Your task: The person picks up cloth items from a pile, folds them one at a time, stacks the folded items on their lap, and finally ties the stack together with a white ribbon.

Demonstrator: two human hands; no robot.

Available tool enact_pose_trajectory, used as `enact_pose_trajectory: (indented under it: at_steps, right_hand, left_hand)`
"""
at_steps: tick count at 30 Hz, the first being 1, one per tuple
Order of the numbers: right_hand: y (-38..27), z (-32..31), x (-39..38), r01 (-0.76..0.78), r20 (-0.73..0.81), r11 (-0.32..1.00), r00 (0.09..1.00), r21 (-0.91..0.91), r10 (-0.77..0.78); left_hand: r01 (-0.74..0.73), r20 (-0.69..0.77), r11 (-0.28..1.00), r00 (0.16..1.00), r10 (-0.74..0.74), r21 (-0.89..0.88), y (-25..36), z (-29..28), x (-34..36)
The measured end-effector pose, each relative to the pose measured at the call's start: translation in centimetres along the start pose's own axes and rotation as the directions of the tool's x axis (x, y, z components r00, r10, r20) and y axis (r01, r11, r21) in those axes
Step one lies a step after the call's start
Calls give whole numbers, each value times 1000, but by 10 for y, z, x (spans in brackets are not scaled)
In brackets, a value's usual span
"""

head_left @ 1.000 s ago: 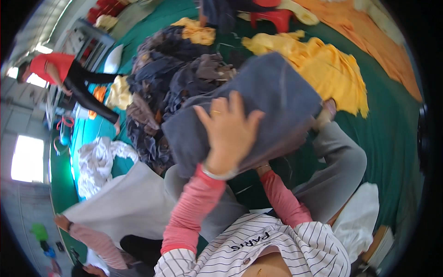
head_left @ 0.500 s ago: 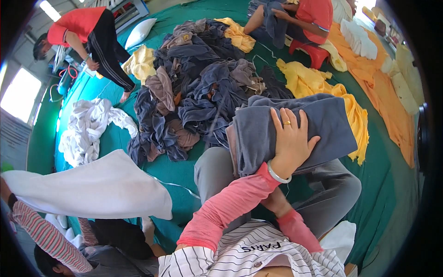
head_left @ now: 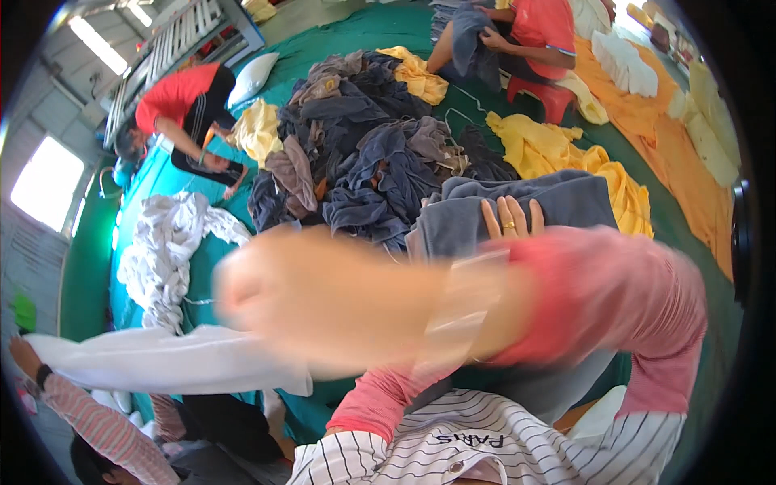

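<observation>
My left hand [head_left: 512, 218] rests flat, fingers spread, on a stack of folded dark grey cloths [head_left: 570, 192] at my lap. A ring shows on one finger, while the back of that hand is hidden behind my right arm. Across the middle reaches my right hand [head_left: 283, 299], pointing left and badly smeared by motion, so its fingers and anything in them cannot be made out. Beyond it lies a big heap of crumpled dark grey and brownish cloths [head_left: 364, 149].
A yellow cloth [head_left: 566, 158] lies right of the heap, white cloths [head_left: 166, 250] to the left. At lower left a co-worker's striped sleeve [head_left: 89, 412] reaches to a white cloth [head_left: 162, 360]. Two people in red tops [head_left: 178, 99] work farther off. Green sheeting [head_left: 347, 32] covers the floor.
My right arm has swung up and leftward across the view from beneath the stack. My left hand stays on the cloths. The far-left person has bent lower; the co-worker's white cloth has dropped.
</observation>
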State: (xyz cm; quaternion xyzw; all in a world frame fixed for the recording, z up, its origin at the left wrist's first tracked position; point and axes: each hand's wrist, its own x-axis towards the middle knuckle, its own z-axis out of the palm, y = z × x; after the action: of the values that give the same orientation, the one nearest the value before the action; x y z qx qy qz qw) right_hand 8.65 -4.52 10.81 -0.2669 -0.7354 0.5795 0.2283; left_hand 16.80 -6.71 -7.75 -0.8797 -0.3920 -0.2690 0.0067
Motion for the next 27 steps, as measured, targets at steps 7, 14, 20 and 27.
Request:
enact_pose_trajectory:
  at_steps: [7,14,20,27]
  right_hand:
    - [-6,60,49,-91,138,984,988,153,70]
    - [0,93,47,-184,51,957,983,226,177]
    - [-13,119,33,-257,-42,935,961,245,275]
    - [-9,100,-6,-496,38,715,834,493,551]
  left_hand:
    - [5,-15,997,1000,-6,-75,-1,-2,6]
    - [39,-42,988,998,-46,-149,-7,-3,-1]
    - [53,15,992,999,-52,-114,-4,-10,-1]
    - [34,36,977,999,-28,-212,7,-7,0]
